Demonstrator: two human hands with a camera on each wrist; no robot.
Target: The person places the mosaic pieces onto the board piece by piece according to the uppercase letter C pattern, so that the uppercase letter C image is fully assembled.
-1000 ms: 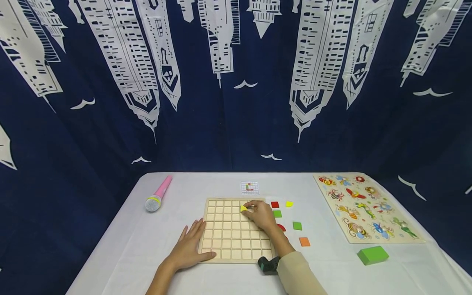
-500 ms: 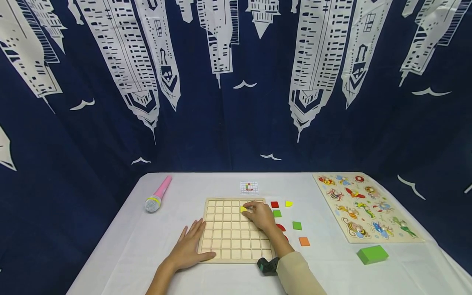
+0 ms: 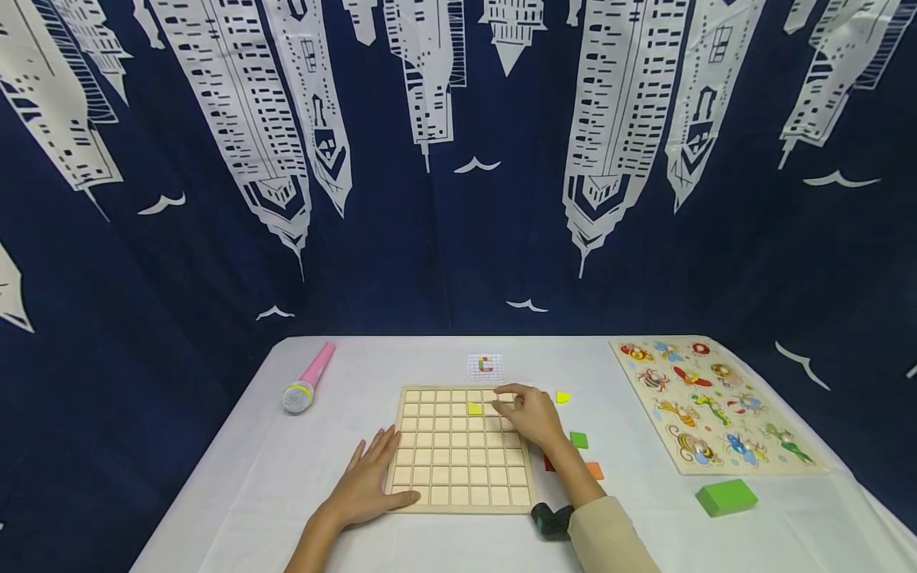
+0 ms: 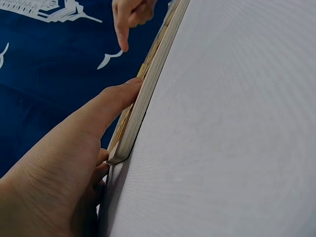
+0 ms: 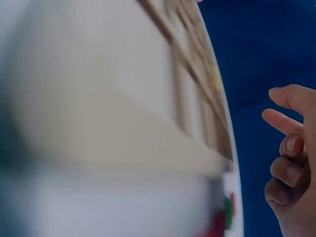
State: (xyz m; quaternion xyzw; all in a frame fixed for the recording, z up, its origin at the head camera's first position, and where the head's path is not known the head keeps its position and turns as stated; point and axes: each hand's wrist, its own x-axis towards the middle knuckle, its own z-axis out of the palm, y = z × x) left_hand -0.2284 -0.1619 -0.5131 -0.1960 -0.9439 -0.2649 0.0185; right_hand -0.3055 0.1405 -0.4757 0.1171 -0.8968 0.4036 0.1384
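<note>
Your right hand [image 3: 533, 415], fingertips [image 5: 276, 95] parted, leaves the yellow piece [image 3: 475, 408] on the grid board [image 3: 459, 458]; left hand [image 3: 364, 480] spread at its left edge

The right hand [image 3: 532, 414] apparently hides one corner of the grid board [image 3: 459, 458].

We see a bare left hand [image 3: 365, 479] and bare right hand [image 3: 533, 414], a plain beige sleeve [image 3: 612, 537] on the right forearm [image 3: 576, 476], and beside it what looks like a rounded black wrist camera [image 3: 552, 523].
</note>
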